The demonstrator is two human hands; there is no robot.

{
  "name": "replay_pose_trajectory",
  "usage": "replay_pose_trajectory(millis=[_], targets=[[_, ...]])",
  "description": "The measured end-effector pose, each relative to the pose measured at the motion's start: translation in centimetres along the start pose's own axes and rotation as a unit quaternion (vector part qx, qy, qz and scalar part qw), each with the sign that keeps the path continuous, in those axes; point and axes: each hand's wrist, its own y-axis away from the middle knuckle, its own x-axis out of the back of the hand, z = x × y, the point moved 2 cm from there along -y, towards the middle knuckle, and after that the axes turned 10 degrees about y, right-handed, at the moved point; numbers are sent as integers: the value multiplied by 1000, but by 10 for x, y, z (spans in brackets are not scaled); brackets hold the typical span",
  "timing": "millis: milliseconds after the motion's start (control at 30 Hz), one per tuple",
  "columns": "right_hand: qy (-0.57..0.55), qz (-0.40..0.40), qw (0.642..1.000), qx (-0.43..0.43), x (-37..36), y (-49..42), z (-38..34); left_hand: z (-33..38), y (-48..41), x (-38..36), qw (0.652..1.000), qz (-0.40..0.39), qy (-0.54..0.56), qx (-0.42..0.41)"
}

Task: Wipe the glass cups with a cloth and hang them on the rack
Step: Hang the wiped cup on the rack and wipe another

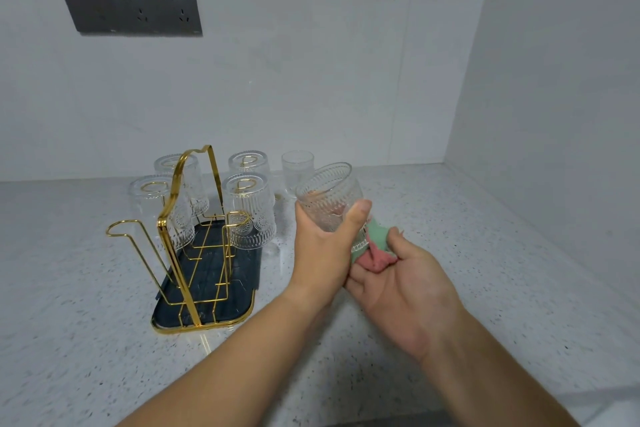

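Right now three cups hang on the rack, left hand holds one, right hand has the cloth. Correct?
Not three: the head view shows four cups hanging on the rack. Left hand holds one cup, right hand has the cloth.

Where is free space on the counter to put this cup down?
Free: counter right of the right hand up to the side wall, and counter left of the rack. Crowded: between rack and left hand, near the upright glass.

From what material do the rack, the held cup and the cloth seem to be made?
Rack: thin wire, likely metal, shiny gold finish.
Held cup: see-through, with an embossed pattern, probably glass.
Cloth: soft matte fabric, green and pink, creased.
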Motion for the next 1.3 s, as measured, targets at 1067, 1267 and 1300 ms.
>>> replay_pose_trajectory(millis=[1067, 1267, 1300], targets=[[97, 56, 984, 136, 10, -10, 23, -15, 15, -8, 989, 15, 103, 102], [248, 116, 956, 103, 30, 0, 8, -15, 10, 4, 994, 1, 50, 97], [254, 113, 956, 96, 33, 2, 1, -15, 9, 6, 994, -6, 46, 95]])
